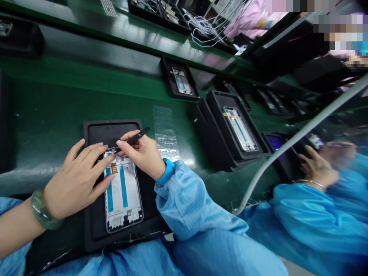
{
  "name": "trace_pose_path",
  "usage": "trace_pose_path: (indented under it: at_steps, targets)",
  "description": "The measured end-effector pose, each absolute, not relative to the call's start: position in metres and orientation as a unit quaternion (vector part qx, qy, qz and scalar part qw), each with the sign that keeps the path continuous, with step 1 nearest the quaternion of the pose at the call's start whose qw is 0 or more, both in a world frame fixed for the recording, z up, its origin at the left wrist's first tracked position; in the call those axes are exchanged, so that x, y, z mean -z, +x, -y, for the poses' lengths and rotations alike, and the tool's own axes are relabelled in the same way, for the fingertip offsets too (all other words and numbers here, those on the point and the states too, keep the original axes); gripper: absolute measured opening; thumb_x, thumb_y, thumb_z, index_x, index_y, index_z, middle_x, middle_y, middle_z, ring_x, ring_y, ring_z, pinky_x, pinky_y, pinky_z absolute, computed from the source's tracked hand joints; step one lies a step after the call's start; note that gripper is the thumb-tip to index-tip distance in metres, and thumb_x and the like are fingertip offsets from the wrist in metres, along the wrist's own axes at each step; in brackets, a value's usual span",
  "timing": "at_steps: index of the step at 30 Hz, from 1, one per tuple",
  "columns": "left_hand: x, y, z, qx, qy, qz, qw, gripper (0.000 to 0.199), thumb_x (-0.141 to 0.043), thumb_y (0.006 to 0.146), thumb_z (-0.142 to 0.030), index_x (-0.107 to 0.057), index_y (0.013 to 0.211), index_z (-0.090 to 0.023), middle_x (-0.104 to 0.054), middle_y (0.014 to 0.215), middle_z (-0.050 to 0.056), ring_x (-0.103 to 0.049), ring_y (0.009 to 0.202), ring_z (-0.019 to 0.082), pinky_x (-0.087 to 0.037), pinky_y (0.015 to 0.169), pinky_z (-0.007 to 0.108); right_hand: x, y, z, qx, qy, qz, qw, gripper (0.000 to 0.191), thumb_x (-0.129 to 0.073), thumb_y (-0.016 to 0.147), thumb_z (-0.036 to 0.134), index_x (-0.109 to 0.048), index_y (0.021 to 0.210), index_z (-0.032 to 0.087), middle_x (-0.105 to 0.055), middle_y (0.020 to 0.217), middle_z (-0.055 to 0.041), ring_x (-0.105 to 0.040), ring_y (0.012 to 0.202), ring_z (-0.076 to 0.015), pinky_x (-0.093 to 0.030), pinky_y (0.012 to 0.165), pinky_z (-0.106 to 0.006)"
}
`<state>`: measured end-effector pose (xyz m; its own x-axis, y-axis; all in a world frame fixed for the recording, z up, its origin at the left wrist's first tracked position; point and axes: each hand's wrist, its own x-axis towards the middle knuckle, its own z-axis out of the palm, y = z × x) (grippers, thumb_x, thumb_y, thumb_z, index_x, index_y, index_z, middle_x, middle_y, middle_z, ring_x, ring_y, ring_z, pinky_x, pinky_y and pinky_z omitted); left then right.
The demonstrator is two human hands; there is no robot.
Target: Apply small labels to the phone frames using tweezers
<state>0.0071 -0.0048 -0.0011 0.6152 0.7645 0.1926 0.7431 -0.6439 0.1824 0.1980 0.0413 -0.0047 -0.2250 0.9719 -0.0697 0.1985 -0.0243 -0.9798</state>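
Right fingers [128, 150] pinched closed on black tweezers [140, 134], tips at phone's far end | left fingers [102, 165] spread, resting on phone's far-left part | phone [117, 199] lying in black tray [94, 234], near side of tabletop [66, 99] | plastic strip [163, 122] beyond, right | stacked trays [205, 134] farther right

And here's the left hand [75, 178], fingers spread over the top of an opened phone [117, 195] in a black tray [94, 230]; the right hand [143, 153] pinches tweezers [138, 135] near the phone's top edge. Beside it on the green surface [51, 96], a clear plastic strip [164, 128], then stacked trays [209, 134], another phone [240, 129] on top. Far right: a co-worker's hand [319, 171].
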Motion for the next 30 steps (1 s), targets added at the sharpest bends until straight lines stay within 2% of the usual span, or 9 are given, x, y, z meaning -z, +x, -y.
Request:
trace_pose_path:
  at_steps: [4, 7, 11, 18, 30]
  targets:
    - [-0.001, 0.011, 0.006, -0.128, 0.894, -0.428, 0.040, 0.043, -0.045, 0.088, -0.039, -0.057, 0.121, -0.015, -0.055, 0.126, 0.018, -0.049, 0.121, 0.034, -0.027, 0.108, 0.058, -0.006, 0.199, -0.043, -0.512, -0.500, 0.536, 0.448, 0.029, -0.067, 0.075, 0.045, -0.054, 0.084, 0.021, -0.062, 0.074, 0.0028, -0.069, 0.067, -0.0127, -0.059, 0.062, -0.025]
    - [0.002, 0.013, 0.007, -0.138, 0.892, -0.430, 0.031, 0.044, -0.047, 0.087, -0.039, -0.057, 0.120, -0.014, -0.055, 0.125, 0.019, -0.049, 0.120, 0.034, -0.027, 0.108, 0.058, -0.009, 0.199, -0.048, -0.510, -0.486, 0.528, 0.475, 0.028, -0.066, 0.077, 0.044, -0.053, 0.085, 0.021, -0.063, 0.081, 0.0018, -0.068, 0.070, -0.0113, -0.060, 0.067, -0.025]
    - [0.005, 0.014, 0.009, -0.147, 0.889, -0.434, 0.012, 0.045, -0.046, 0.087, -0.041, -0.057, 0.121, -0.012, -0.055, 0.125, 0.019, -0.049, 0.120, 0.033, -0.027, 0.108, 0.058, 0.006, 0.198, -0.055, -0.510, -0.458, 0.576, 0.446, 0.025, -0.061, 0.081, 0.042, -0.052, 0.091, 0.022, -0.064, 0.085, 0.0003, -0.068, 0.076, -0.0132, -0.059, 0.073, -0.030]
    - [0.008, 0.014, 0.010, -0.141, 0.890, -0.433, 0.007, 0.048, -0.044, 0.089, -0.041, -0.053, 0.126, -0.012, -0.053, 0.128, 0.019, -0.047, 0.123, 0.033, -0.026, 0.109, 0.057, 0.017, 0.201, -0.054, -0.459, -0.462, 0.639, 0.409, 0.019, -0.057, 0.084, 0.036, -0.050, 0.095, 0.022, -0.065, 0.086, -0.0010, -0.067, 0.077, -0.0143, -0.056, 0.072, -0.030]
    - [0.010, 0.013, 0.009, -0.140, 0.893, -0.428, -0.001, 0.050, -0.043, 0.090, -0.041, -0.050, 0.128, -0.011, -0.051, 0.127, 0.019, -0.047, 0.122, 0.033, -0.027, 0.108, 0.058, 0.006, 0.197, -0.048, -0.336, -0.443, 0.738, 0.382, 0.008, -0.053, 0.085, 0.026, -0.052, 0.091, 0.020, -0.062, 0.087, -0.0009, -0.065, 0.074, -0.0110, -0.054, 0.066, -0.022]
